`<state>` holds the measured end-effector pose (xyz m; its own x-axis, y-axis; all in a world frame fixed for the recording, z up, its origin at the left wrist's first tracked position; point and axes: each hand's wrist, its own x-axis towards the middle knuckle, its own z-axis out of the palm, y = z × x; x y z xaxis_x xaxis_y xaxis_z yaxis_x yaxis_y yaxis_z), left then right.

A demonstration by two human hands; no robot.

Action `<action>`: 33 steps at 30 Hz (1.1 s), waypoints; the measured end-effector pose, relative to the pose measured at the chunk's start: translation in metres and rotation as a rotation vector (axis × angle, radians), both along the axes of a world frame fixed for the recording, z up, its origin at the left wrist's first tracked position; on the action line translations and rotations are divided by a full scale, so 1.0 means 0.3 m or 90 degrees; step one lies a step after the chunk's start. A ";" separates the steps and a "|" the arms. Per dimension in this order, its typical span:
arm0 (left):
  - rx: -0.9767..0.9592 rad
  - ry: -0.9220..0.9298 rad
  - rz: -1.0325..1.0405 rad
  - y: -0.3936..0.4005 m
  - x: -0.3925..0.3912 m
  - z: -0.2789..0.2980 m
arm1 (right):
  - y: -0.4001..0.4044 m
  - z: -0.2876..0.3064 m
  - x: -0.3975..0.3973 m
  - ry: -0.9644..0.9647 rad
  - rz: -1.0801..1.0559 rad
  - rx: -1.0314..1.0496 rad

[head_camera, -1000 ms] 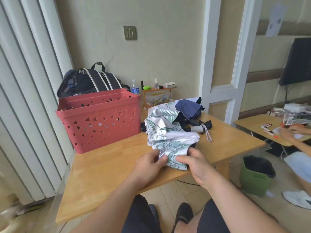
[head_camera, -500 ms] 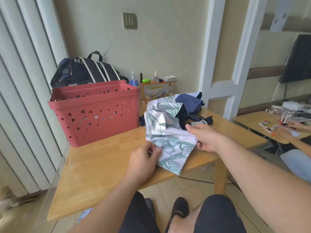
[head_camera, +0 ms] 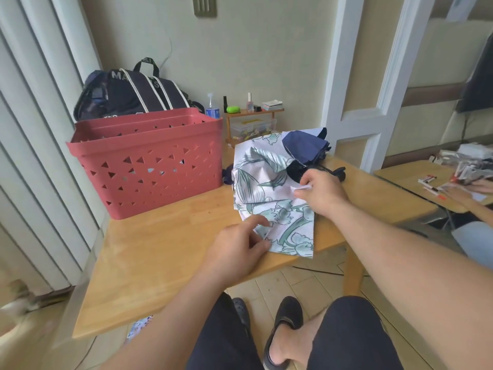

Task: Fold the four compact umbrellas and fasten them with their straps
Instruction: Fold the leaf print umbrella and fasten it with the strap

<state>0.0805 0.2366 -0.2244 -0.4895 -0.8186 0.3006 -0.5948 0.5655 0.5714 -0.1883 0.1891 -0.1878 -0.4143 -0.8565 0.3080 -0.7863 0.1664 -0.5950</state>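
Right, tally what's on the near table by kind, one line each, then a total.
Umbrellas in plain view: 2, a leaf-print umbrella and a navy umbrella; any others cannot be made out
Baskets: 1, the red basket
Backpacks: 1, the dark backpack
Total: 4

White umbrella (head_camera: 269, 190) with green leaf print: crumpled, unfastened, overhanging table's near edge. Navy umbrella (head_camera: 304, 148): loosely collapsed, behind it towards the far edge.
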 end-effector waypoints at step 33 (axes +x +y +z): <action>0.389 0.145 0.196 -0.113 -0.048 0.109 | 0.319 -0.145 0.099 -0.019 0.111 0.030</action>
